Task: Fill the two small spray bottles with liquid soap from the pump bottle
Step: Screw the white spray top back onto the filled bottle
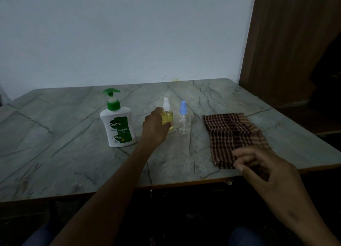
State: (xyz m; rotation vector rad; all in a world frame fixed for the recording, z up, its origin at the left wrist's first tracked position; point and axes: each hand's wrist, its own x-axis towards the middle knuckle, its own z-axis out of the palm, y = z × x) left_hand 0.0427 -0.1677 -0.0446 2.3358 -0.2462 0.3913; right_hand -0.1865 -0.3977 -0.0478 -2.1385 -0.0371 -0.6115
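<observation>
The left hand (155, 125) grips the yellow-filled spray bottle (167, 116) standing on the tabletop (55, 135), between the pump bottle (118, 124) and the clear blue-capped spray bottle (183, 118). The right hand (258, 164), fingers loosely curled and holding nothing, hovers over the checked cloth (232, 131).

**Pretty dim, muddy shot overall**

Whole frame is underexposed with a grey-green cast. The pale bluish wall (129, 33) is the brightest thing, fading darker toward the corners. Under the near edge of the grey veined marble-look table (55, 135) it goes almost black, detail lost. Shadows on the tabletop are soft and faint, no hard glare anywhere. The right hand (262, 164) near the bottom looks soft and smeared. Wide-angle lens bows the table edges, and the brown wooden panel (295, 43) leans at the right.
</observation>
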